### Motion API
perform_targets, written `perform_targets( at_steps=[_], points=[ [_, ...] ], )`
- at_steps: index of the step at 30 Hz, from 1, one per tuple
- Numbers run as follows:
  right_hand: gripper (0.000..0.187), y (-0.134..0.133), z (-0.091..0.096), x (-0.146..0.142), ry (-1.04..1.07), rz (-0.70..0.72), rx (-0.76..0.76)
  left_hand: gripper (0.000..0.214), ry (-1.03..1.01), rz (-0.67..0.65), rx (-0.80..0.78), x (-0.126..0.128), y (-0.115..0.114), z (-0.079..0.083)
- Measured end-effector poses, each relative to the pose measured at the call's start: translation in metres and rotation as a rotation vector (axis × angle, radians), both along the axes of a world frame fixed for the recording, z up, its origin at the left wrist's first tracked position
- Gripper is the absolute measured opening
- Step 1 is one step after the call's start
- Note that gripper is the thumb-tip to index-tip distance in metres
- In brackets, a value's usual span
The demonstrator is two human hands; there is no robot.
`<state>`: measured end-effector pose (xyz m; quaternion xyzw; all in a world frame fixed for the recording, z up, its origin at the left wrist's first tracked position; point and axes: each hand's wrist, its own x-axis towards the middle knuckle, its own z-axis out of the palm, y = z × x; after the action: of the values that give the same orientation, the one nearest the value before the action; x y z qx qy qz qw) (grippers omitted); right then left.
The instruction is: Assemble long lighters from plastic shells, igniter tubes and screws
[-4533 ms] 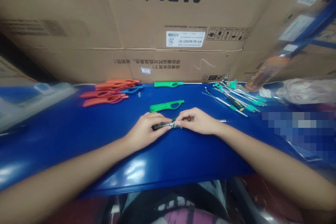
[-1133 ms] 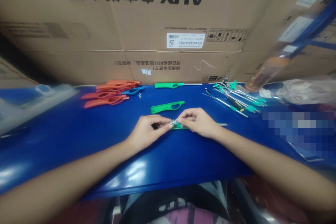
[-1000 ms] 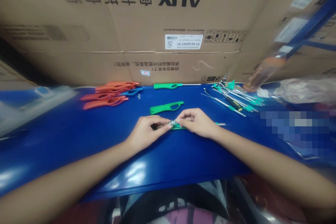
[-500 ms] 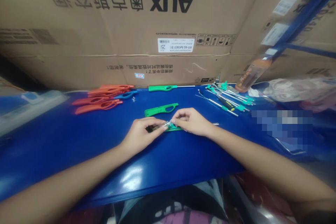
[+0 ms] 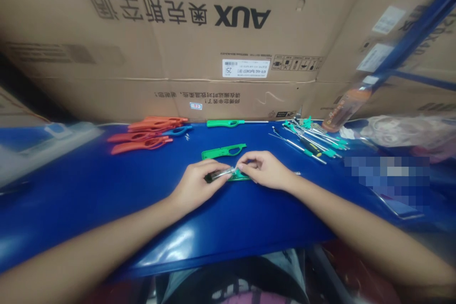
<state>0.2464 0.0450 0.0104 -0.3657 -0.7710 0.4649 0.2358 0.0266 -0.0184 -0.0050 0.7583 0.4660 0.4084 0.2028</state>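
Observation:
My left hand [image 5: 196, 184] and my right hand [image 5: 264, 169] meet at the middle of the blue table [image 5: 107, 190]. Between them they pinch a small clear and dark inner part [image 5: 218, 174], which lies over a green plastic shell [image 5: 239, 177] flat on the table. The left fingers curl round the part's dark end; the right fingertips pinch its clear end. A thin metal rod [image 5: 296, 173] sticks out past my right wrist. A second green shell half [image 5: 223, 151] lies just behind my hands.
Several orange handle shells and a blue one [image 5: 147, 131] lie at the back left. A green long-nosed lighter [image 5: 228, 123] rests by the cardboard box [image 5: 221, 38]. A pile of metal rods with green ends [image 5: 313, 137] sits back right, beside crumpled plastic [image 5: 402, 130].
Both hands have stayed together on the small part over the green shell, with slight finger shifts. The camera has tilted, so the whole scene sits a little lower in view.

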Motion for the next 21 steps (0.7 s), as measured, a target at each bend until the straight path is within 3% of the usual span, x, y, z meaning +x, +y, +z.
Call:
perform_targets(
  at_steps=[4, 7, 12, 21],
  points=[
    [0.022, 0.002, 0.007, 0.009, -0.081, 0.015, 0.44, 0.015, 0.071, -0.013, 0.105, -0.007, 0.001, 0.006],
    [0.028, 0.008, 0.011, 0.018, -0.176, 0.147, 0.648, 0.015, 0.193, -0.068, 0.101, -0.014, 0.003, 0.012],
    [0.046, 0.014, 0.011, 0.024, -0.287, 0.358, 0.719, 0.015, 0.302, -0.149, 0.05, -0.018, 0.003, 0.015],
    [0.046, 0.015, 0.009, 0.024, -0.362, 0.386, 0.719, 0.013, 0.265, -0.126, 0.02, -0.016, 0.007, 0.003]
  ],
)
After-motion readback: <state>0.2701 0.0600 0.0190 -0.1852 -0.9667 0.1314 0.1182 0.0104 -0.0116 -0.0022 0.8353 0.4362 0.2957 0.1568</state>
